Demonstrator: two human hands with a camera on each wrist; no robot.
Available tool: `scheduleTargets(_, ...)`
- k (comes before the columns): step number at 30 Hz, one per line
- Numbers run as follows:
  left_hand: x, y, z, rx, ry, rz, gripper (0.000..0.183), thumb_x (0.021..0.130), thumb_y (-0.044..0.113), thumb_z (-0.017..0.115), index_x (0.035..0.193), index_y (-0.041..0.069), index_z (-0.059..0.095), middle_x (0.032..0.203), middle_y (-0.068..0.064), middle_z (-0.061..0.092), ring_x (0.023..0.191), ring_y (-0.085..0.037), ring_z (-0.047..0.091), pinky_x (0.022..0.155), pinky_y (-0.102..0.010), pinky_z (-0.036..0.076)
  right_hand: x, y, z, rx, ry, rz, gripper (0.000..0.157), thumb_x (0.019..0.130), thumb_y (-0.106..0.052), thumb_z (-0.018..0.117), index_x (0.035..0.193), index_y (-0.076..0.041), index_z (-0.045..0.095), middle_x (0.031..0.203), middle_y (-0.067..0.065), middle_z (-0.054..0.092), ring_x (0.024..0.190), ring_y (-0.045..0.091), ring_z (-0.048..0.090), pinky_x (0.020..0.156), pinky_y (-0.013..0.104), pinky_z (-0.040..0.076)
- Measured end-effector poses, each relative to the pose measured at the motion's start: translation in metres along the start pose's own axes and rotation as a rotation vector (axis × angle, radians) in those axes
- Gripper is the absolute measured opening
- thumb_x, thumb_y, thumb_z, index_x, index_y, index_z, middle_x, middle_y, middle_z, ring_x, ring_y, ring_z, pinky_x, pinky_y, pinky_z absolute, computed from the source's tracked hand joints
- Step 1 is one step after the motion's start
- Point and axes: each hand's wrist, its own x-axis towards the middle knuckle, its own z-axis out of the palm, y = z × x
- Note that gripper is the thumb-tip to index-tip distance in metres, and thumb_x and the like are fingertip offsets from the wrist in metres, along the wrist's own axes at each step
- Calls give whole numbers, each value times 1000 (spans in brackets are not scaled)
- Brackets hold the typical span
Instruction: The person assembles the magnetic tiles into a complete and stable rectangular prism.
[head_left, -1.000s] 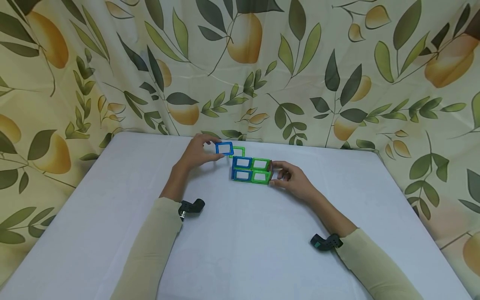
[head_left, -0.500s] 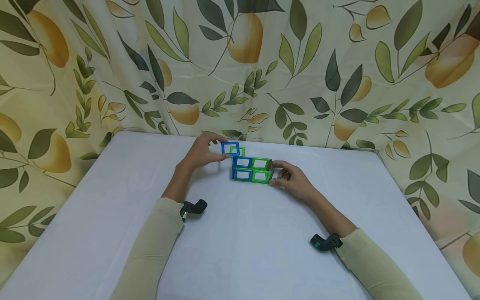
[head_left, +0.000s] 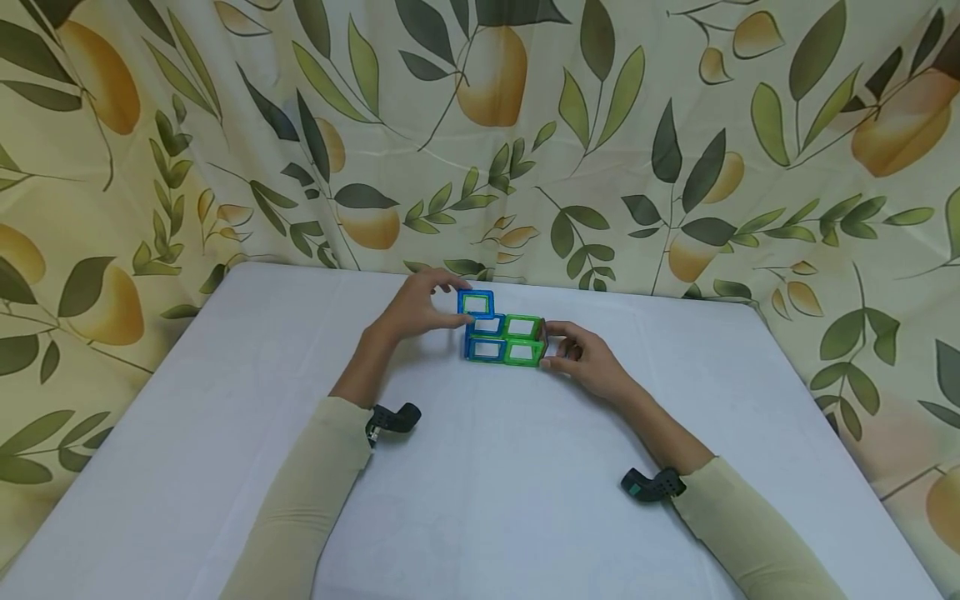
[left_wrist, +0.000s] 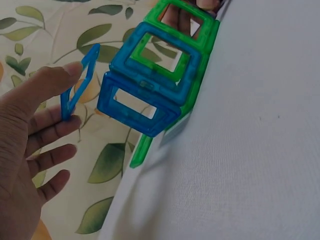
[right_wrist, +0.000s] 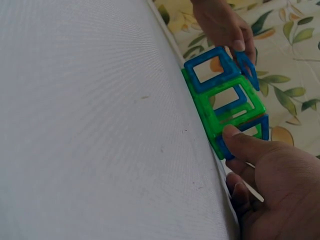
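Blue and green magnetic tiles, open-centred frames, are joined into a boxy structure (head_left: pixel 504 338) near the table's far edge. My left hand (head_left: pixel 408 308) pinches a loose blue magnetic tile (left_wrist: pixel 90 67) between thumb and fingers, at the back left of the structure. In the left wrist view a gap shows between that tile and the structure's blue end (left_wrist: pixel 145 84). A green tile edge (left_wrist: pixel 142 150) sticks out low beside that end. My right hand (right_wrist: pixel 285 185) grips the opposite end, thumb on the near side; its other fingertips are partly hidden.
A white cloth covers the table (head_left: pixel 487 500). Behind its far edge hangs a curtain (head_left: pixel 465 192) printed with fruit and leaves. Black wrist cameras (head_left: pixel 396 418) sit at both sleeve cuffs.
My left hand has moved right with the blue tile, which now overlaps the green frame behind the structure in the head view. The right hand and the structure have stayed in place.
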Motion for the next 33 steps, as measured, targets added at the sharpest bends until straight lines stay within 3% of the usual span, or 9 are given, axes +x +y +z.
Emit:
scheduleTargets(18,3,13,11,-25,-48,1,51,81,28,92,123,7,75,124,-6,70,114,-27,56,103,-58,46,1,2,0,-11,4,-8,61,93,-9,81,148,-3,56,123,16,64,87,26,53,72,26,44)
scheduleTargets(33,3,13,17,-34,-78,-6,52,80,28,93,123,5,75,122,-9,71,115,-33,59,103,-59,46,1,4,0,7,10,-17,60,93,-8,81,147,-1,56,120,18,64,86,24,53,72,26,43)
